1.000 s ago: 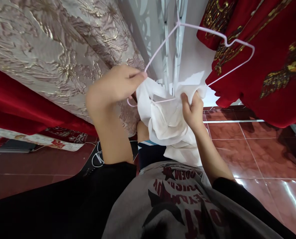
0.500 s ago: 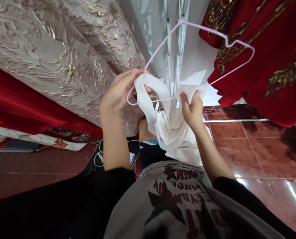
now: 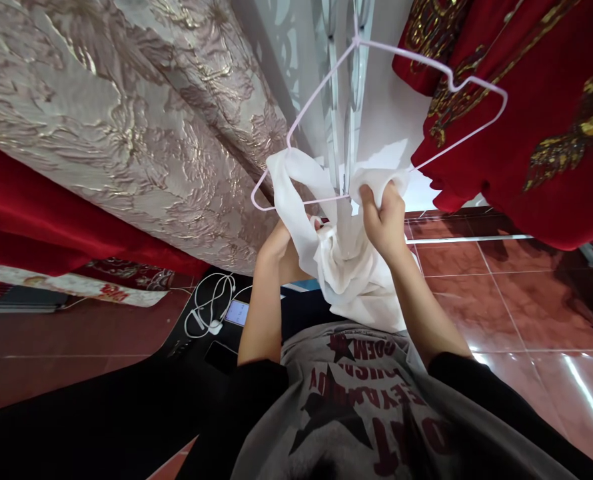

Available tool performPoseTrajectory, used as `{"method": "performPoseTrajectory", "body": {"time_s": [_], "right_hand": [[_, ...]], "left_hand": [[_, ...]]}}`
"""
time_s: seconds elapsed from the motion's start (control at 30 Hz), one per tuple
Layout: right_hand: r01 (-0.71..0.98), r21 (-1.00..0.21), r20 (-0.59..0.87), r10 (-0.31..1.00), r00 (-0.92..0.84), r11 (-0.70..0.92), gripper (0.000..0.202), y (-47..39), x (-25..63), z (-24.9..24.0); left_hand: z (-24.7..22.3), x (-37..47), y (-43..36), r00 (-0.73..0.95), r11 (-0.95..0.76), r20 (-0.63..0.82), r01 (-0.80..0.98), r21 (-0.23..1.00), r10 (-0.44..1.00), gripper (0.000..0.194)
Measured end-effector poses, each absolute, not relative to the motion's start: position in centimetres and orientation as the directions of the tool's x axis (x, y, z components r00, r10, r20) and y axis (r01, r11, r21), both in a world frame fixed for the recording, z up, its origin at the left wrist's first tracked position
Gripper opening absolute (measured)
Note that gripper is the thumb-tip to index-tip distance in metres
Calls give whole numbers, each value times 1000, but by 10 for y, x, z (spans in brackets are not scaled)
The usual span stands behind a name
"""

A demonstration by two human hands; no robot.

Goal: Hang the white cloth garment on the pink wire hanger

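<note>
A pale pink hanger hangs upright in front of me. White, thin cloth of a garment loops over its left shoulder and lower bar, and the rest bunches down over my lap. My right hand pinches a fold of this garment against the hanger's lower bar, thumb showing on the near side. Below the bar on the left, my left hand reaches behind the hanging loop. Its fingertips are curled together at the cloth, partly covered by it.
A pinkish embossed fabric hangs at left, with red cloth below. Red garments with gold embroidery hang at right. White metal uprights stand behind the hanger. A phone and white cable lie on a black surface.
My left hand has left the hanger's left shoulder and moved down and right, behind the cloth loop. My right hand keeps its hold. More of the phone and cable shows.
</note>
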State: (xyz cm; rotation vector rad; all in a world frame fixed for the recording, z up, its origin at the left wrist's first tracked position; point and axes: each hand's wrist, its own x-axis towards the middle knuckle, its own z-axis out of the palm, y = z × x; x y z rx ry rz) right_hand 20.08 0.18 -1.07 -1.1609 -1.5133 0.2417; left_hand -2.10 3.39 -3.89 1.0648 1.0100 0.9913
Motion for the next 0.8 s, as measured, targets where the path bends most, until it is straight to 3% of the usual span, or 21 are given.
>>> {"method": "performPoseTrajectory", "body": {"time_s": [0.17,0.3,0.43,0.63,0.8], "right_hand": [[532,-703,631,759,163,471,43,1,201,-11],[537,-690,651,740,169,485,42,0,200,-12],[526,-696,646,746,163,488,42,1,200,-11],[508,-729,607,777,169,459,45,2,201,-12],[507,-734,599,783,168,452,46,1,201,-12]], "left_hand": [[-18,-24,28,401,130,-32,-221,967,916,54],[-10,-27,24,551,250,-44,-305,919,833,78],[-14,-28,19,545,343,-61,-433,833,836,98],[-25,-24,20,613,511,-136,-491,706,778,105],[-42,-17,16,585,374,-24,-485,791,811,104]]}}
